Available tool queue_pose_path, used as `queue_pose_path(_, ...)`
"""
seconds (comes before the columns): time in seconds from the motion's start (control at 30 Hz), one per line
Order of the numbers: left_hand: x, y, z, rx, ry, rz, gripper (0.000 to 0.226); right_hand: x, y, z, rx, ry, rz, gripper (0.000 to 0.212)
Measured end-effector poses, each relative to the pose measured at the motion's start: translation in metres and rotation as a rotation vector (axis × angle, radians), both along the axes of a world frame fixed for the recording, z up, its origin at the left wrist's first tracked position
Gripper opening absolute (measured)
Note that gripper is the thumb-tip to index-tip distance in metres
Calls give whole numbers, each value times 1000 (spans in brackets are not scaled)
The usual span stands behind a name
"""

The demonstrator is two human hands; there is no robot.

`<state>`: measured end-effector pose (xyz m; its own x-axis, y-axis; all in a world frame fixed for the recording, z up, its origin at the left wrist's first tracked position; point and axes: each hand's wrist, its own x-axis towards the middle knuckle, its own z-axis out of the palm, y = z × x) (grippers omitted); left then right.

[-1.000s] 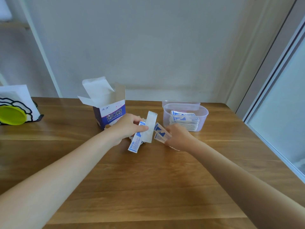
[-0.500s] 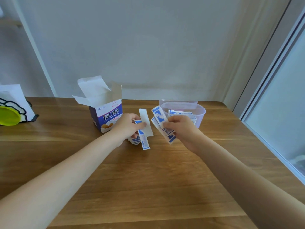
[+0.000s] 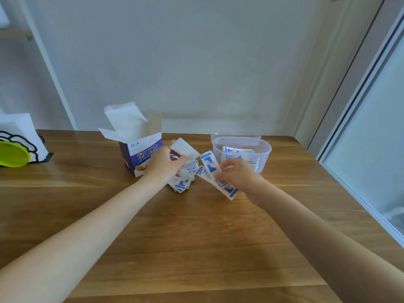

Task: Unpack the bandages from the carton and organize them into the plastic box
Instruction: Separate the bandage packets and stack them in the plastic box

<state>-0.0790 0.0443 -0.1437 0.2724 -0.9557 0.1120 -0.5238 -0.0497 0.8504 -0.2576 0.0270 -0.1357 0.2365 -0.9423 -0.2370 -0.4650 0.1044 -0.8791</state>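
Note:
An open blue-and-white carton stands on the wooden table, flaps up. Right of it sits a clear plastic box holding a stack of bandages. My left hand pinches a white-backed bandage strip above a small pile of loose bandages on the table. My right hand grips a fanned bunch of blue-and-white bandages, just in front of the plastic box.
The box's clear lid lies behind it by the wall. At the far left stands a white holder with a yellow-green disc. The table's right edge runs along a glass door.
My left hand has turned its strip so the white back tilts rightward and has drawn closer to the carton. The right hand keeps its fanned bandages, now lower and nearer the pile.

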Motion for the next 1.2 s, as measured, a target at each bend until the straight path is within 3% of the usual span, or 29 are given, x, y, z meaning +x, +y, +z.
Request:
queue_pose_path(0.1,14,8,0,-332,-607,-188,9,-12,-6,3,-3,-160,-72,27)
queue_pose_path(0.2,21,10,-7,-532,-1036,-432,40,-15,-8,6,29,-312,-78,24)
queue_pose_path(0.27,15,11,-5,-610,-1122,-479,53,-13,-7,7,141,-426,-48,16)
queue_pose_path(0.47,1,12,1,-719,-1199,-459,30,-5,-1,5,479,-582,-2,25)
queue_pose_path(0.57,-4,13,0,-662,-1109,-463,31,0,-3,2,401,-557,-17,27)
queue_pose_path(0.77,-5,12,1,-446,-658,-381,34,-6,-5,8,285,-605,4,10)
queue_pose_path(0.9,-20,12,12,-74,83,-209,6,-6,-5,5,106,-552,-158,12)
queue_pose_path(0.97,-21,11,14,132,494,-212,22,-5,-6,4,18,-486,-232,5)
queue_pose_path(1.0,-19,11,12,196,599,-236,26,-5,-6,4,-10,-466,-250,4)
queue_pose_path(1.1,-18,12,11,225,473,-296,21,-4,-5,4,-18,-455,-250,3)
queue_pose_path(1.2,-16,7,10,182,365,-208,17,-8,-4,5,24,-508,-234,5)
